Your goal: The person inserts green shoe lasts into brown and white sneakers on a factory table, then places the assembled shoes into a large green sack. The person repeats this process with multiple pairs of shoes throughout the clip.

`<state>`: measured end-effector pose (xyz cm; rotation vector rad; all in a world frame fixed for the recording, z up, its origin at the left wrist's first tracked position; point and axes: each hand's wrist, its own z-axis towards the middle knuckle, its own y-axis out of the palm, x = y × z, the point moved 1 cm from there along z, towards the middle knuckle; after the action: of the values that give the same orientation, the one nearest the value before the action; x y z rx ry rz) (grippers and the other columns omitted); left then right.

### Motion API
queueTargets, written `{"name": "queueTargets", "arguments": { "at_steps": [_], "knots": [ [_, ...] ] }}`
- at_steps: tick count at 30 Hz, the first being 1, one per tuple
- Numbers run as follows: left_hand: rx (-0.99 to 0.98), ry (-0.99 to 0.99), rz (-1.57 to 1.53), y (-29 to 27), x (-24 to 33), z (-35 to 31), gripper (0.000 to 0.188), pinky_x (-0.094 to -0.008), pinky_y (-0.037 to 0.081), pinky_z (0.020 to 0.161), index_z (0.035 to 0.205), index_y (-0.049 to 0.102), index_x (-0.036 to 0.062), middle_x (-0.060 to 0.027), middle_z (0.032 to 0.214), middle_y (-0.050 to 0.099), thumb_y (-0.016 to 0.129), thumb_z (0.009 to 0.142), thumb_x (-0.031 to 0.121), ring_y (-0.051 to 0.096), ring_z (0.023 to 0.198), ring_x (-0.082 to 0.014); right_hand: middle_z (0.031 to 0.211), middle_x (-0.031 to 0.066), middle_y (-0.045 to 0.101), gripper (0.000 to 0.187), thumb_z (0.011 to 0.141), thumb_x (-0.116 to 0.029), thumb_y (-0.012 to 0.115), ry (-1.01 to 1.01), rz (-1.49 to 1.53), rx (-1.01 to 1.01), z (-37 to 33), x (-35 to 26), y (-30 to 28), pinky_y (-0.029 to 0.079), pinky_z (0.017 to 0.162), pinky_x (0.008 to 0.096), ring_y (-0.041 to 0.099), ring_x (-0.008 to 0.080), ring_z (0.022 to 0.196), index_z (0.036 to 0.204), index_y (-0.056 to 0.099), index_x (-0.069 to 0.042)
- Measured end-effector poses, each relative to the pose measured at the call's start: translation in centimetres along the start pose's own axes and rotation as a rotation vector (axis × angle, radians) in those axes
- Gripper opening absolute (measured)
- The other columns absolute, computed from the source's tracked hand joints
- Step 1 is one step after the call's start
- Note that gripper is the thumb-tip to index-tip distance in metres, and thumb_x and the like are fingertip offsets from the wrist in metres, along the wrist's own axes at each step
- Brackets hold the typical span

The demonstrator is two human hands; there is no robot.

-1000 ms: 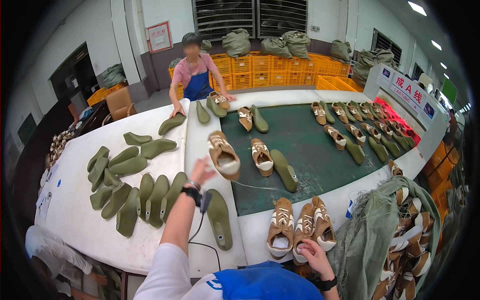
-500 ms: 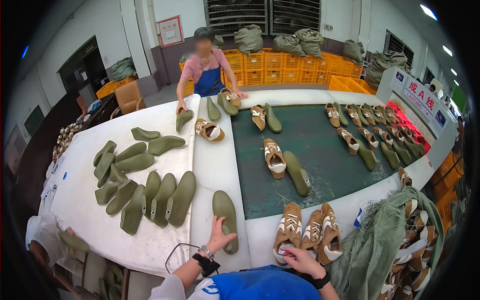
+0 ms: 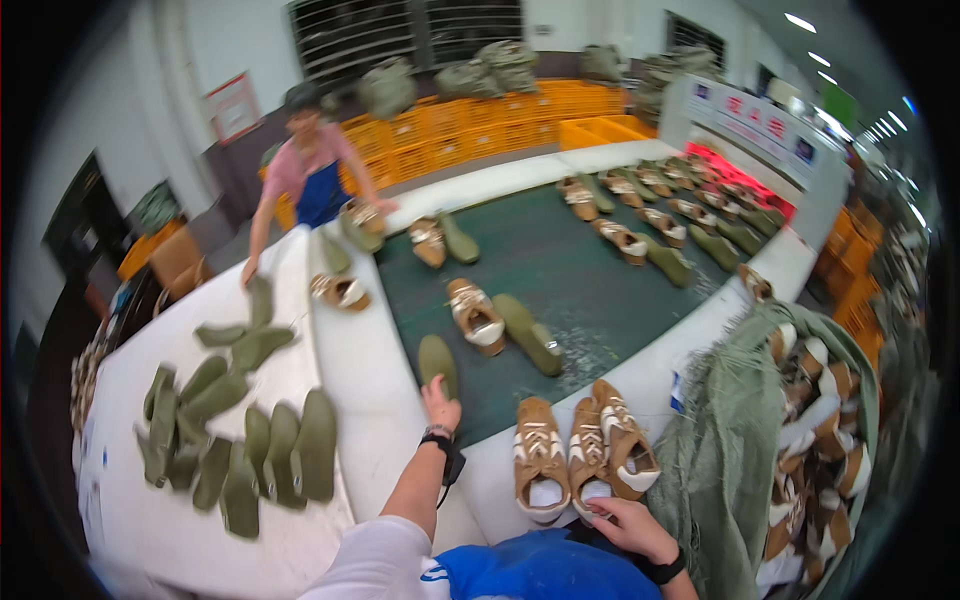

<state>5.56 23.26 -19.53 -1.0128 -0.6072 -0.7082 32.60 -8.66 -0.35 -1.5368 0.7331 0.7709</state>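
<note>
My left hand [image 3: 440, 403] is stretched forward, closed around the near end of a green shoe last [image 3: 437, 362] at the left edge of the dark green conveyor belt [image 3: 620, 330]. At the near edge stand three brown-and-white sneakers, toes pointing away. My right hand [image 3: 632, 527] has its fingers curled at the heel opening of the middle sneaker [image 3: 587, 450]; its fingertips are partly hidden there. The left sneaker [image 3: 540, 450] and the right sneaker [image 3: 625, 435] stand beside it. Ahead on the belt lie another sneaker [image 3: 475, 313] and a last [image 3: 528, 335], side by side.
Several green lasts [image 3: 285, 450] lie on the white table [image 3: 130, 500] to the left. A co-worker [image 3: 310, 165] stands across it, a hand on one last. At the right, a green sack [image 3: 715, 480] holds sneakers. Paired sneakers and lasts line the belt's far end near a white machine [image 3: 760, 125].
My left hand has carried the last from the white surface forward onto the belt's edge. My right hand has shifted from the left sneaker to the middle one. The view has turned right.
</note>
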Motion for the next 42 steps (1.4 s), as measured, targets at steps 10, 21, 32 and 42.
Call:
{"name": "queueTargets", "arguments": {
  "at_steps": [10,21,32,42],
  "knots": [
    [-0.023,-0.172,0.043,4.9,-4.4,1.9,0.056,-0.0387,0.040,0.094,0.131,0.039,0.0120,-0.0145,0.112,0.050,0.058,0.078,0.008,0.050,0.103,-0.0308,0.089,0.0149,0.067,0.017,0.081,-0.004,0.063,0.253,-0.272,1.186,-14.4,0.2,-12.0,0.051,0.070,0.0326,0.066,0.0275,0.079,0.098,0.065,-0.001],
    [-0.308,-0.336,-0.256,-1.5,0.8,-0.4,0.074,-0.0397,0.034,0.105,0.144,0.025,0.0042,-0.0202,0.141,0.037,0.060,0.078,0.001,0.042,0.125,-0.0341,0.105,0.0212,0.065,0.044,0.077,-0.034,0.066,1.220,-0.447,1.053,-26.9,13.9,-18.2,0.049,0.086,0.0428,0.062,0.0357,0.101,0.110,0.063,-0.005],
    [-0.670,-0.149,-0.498,-4.5,10.3,-6.5,0.037,-0.0316,0.039,0.095,0.120,0.052,-0.0020,-0.0096,0.119,0.054,0.055,0.084,0.000,0.050,0.110,-0.0199,0.110,0.0123,0.061,0.059,0.075,-0.015,0.074,0.606,0.558,1.605,-25.5,14.3,-15.3,0.048,0.085,0.0281,0.059,0.0181,0.098,0.124,0.047,0.005],
    [-0.945,0.186,-0.790,-6.4,25.9,-9.2,0.055,-0.0364,0.040,0.101,0.135,0.039,0.0029,-0.0141,0.132,0.048,0.060,0.085,0.002,0.047,0.122,-0.0244,0.103,0.0065,0.059,0.056,0.067,-0.005,0.073,0.097,-0.057,1.180,-22.8,-8.0,-13.0,0.043,0.087,0.0276,0.055,0.0152,0.097,0.120,0.056,0.000]
  ]
}}
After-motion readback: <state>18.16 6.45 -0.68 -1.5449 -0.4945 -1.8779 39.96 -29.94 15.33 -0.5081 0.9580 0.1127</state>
